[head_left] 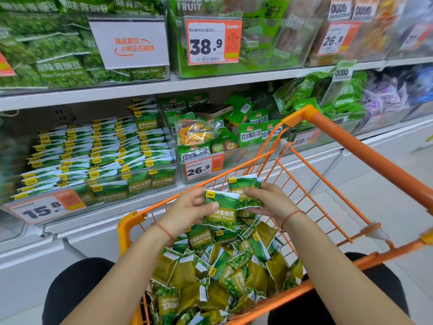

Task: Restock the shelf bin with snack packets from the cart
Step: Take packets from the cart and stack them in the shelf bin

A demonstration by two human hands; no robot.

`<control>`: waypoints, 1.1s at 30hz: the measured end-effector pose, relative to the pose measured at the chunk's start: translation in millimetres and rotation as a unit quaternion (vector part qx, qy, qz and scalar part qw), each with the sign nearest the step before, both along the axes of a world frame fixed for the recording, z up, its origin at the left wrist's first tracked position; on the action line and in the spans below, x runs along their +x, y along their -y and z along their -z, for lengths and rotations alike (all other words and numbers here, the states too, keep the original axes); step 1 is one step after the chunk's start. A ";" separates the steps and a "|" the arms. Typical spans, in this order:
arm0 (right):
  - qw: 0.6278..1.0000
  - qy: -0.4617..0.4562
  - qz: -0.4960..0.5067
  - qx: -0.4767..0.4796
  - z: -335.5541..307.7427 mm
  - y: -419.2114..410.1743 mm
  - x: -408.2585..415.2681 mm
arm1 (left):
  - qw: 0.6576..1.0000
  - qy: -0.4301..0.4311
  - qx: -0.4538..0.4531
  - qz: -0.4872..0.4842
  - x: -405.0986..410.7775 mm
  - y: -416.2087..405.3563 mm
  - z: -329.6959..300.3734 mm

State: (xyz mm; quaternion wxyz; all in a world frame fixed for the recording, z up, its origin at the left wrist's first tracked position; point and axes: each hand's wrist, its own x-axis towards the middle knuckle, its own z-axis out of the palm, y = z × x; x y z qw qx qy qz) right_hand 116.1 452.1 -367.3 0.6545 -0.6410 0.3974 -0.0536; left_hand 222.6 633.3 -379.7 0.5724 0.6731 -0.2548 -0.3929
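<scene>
An orange wire cart [358, 146] stands in front of me, its basket heaped with green garlic-pea snack packets [225, 273]. Above the heap my left hand [187, 211] grips a small stack of these packets [221, 212], thumb across the front one. My right hand [269, 202] holds another few packets [246, 191] just behind and to the right, fingers curled round them. The two bunches touch. On the lower shelf at left, a clear shelf bin [150, 181] holds several neat rows of the same packets [98, 151], with a 15.8 price tag [46, 206] in front.
A second bin [229, 165] of mixed vegetable-crisp bags, tagged 26.8, stands right of the pea bin, with a phone [212, 110] lying on top. The upper shelf [164, 86] carries more green bags and price signs. My knees flank the cart. Pale floor lies at right.
</scene>
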 end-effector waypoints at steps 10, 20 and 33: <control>0.994 0.050 -0.008 0.102 -8.2 -3.8 -5.5 | 0.993 0.004 -0.049 -0.112 -10.2 19.6 -14.5; 0.979 0.120 -0.077 0.143 -25.5 -22.3 0.6 | 0.976 0.103 -0.037 -0.186 -17.2 22.9 -29.8; 0.971 0.161 -0.144 0.100 -39.2 -75.7 23.9 | 0.947 0.086 -0.059 -0.304 -20.4 -0.9 -45.3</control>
